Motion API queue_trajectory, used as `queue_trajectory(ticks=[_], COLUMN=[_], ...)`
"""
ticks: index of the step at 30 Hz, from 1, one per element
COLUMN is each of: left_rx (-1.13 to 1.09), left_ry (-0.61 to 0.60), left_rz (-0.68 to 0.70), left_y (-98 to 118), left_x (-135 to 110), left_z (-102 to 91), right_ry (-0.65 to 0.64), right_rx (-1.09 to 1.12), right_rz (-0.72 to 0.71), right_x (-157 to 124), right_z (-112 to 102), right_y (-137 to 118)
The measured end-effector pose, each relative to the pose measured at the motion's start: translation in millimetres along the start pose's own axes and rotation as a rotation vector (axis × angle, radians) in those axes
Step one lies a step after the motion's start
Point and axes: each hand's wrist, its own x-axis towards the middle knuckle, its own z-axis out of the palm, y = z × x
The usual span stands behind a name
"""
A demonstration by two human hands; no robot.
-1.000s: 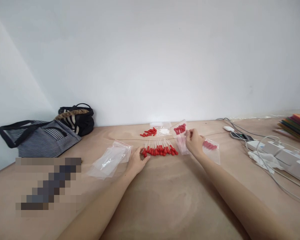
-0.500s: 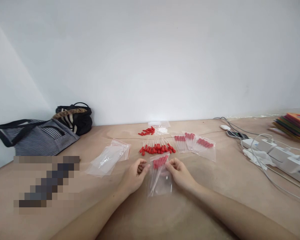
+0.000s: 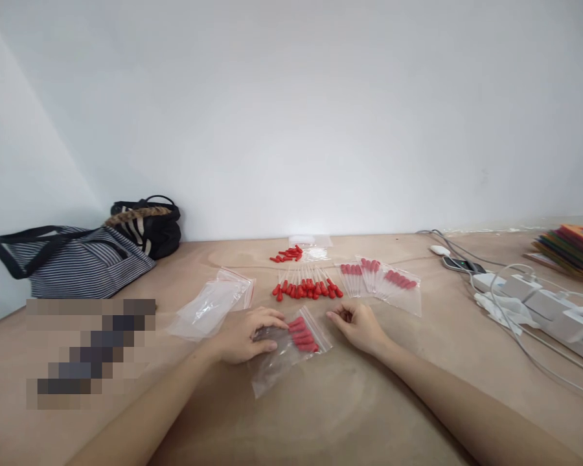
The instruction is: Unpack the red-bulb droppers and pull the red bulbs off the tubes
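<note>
Rising behind the far edge of the surface, a pale wall fills the upper part of the view. Largest on the surface is a striped bag by the left edge, with a black bag just behind it toward the far left corner; nearer along that edge, a pixelated patch hides something dark. Well over to the right stands a row of white plugs with cables, and beyond it a stack of coloured sheets near the far edge. Around mid-surface, the left hand rests over one end of a clear zip bag, thumb and forefinger parted wide. The right hand sits just beside the zip end, fingers curled in a narrow bend; whether they pinch anything I cannot tell. Flat empty bags lie to the left, overlapping filled bags to the right. Between them, red-tipped sticks fan out, and nearer the far edge is a pile of loose red pieces. Smallest are the red tips inside the zip bag, gathered toward its zip
</note>
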Motion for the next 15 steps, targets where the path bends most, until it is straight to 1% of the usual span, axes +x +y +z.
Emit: queue_trajectory(ticks=[3, 4, 6, 7, 9, 11, 13, 15], left_rx=[0.040, 0.049, 0.057, 0.054, 0.038, 0.021, 0.020, 0.035], left_ry=[0.101, 0.110, 0.091, 0.083, 0.110, 0.166, 0.197, 0.171], left_rz=[-0.078, -0.103, -0.118, -0.102, -0.048, 0.005, 0.032, 0.058], left_y=[9, 14, 24, 28, 31, 30, 27, 23], left_x=[3, 3, 5, 6, 7, 10, 16, 26], left_z=[8.9, 14.1, 24.5, 28.7, 34.0, 35.6, 35.0, 33.1], right_ry=[-0.060, -0.085, -0.134, -0.156, -0.195, -0.216, -0.219, -0.213], right_rx=[-0.025, -0.031, -0.055, -0.071, -0.103, -0.120, -0.129, -0.133], right_rz=[-0.023, -0.036, -0.054, -0.058, -0.062, -0.075, -0.107, -0.153], right_x=[4, 4, 3, 2, -1, -3, -6, -9], right_z=[3, 4, 7, 8, 10, 12, 13, 14], right_y=[1, -2, -9, -13, -19, -23, -25, -25])
